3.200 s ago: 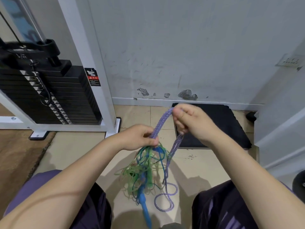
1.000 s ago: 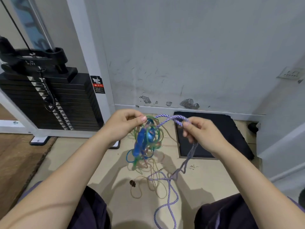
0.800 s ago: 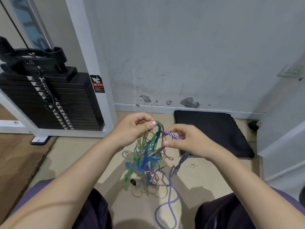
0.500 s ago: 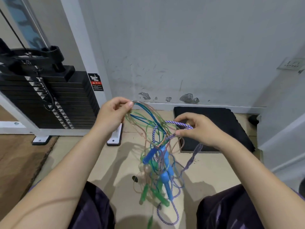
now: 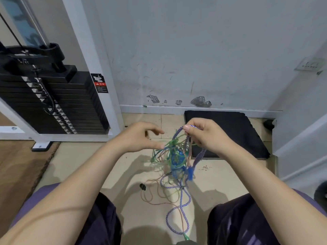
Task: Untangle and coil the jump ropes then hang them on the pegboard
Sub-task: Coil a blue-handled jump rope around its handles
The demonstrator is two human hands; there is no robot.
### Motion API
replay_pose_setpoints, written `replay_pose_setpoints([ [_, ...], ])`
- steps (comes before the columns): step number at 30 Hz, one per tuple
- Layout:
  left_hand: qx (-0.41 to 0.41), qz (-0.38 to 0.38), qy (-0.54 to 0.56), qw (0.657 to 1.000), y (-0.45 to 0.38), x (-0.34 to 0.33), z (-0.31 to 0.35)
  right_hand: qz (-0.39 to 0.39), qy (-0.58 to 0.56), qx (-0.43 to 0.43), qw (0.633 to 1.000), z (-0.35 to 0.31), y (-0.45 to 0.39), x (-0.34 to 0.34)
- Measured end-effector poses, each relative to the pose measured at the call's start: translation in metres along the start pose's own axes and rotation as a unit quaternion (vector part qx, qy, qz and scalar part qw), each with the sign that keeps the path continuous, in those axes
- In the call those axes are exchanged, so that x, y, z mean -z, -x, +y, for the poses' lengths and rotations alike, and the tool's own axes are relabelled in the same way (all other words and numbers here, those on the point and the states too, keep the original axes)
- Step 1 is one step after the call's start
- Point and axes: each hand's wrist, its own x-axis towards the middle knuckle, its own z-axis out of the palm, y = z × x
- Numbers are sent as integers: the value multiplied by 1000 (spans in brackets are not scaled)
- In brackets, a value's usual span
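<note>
At the far left stands a black weight stack [image 5: 53,103] inside a white machine frame [image 5: 92,59]. A small black warning sticker [image 5: 99,83] is fixed to the frame's upright, with a white pictogram above a red band; its fine print is too small to read. Small markings on the top plate of the stack are also illegible.

The left hand [image 5: 139,138] hovers over the tiled floor [image 5: 88,165], thumb and forefinger spread apart and the other fingers loosely curved. Its lower fingertip is at the green cords on the left edge of the tangled jump ropes [image 5: 175,160], without clearly holding them.

That bundle of green, blue and tan cords hangs between the two hands, above the floor, with loose loops trailing down onto the tiles between the person's knees. A purple-and-white braided rope [image 5: 180,206] runs through it and snakes along the floor.

The right hand [image 5: 207,137] pinches the top loop of the braided rope between thumb and fingers. Behind it lies a black mat [image 5: 235,128] against the scuffed wall [image 5: 194,50], and a wall socket [image 5: 310,64] sits at the far right.
</note>
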Motion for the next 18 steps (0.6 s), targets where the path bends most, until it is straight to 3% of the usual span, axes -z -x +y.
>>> replay_pose_setpoints([
  [4,-70,-10,2,997,-6,-27,16,-28,-111,4,993,-7,1,-11],
  [6,-54,-24,-6,998,-7,-37,18,-27,-130,18,991,-10,1,-12],
  [11,-7,41,-81,996,-15,-35,12,-6,-157,31,987,-10,0,-8],
  [16,37,2,-132,991,-14,-29,4,5,-152,27,988,-5,0,-2],
  [18,50,-15,-100,994,-14,-27,3,14,-146,21,989,-5,0,1],
])
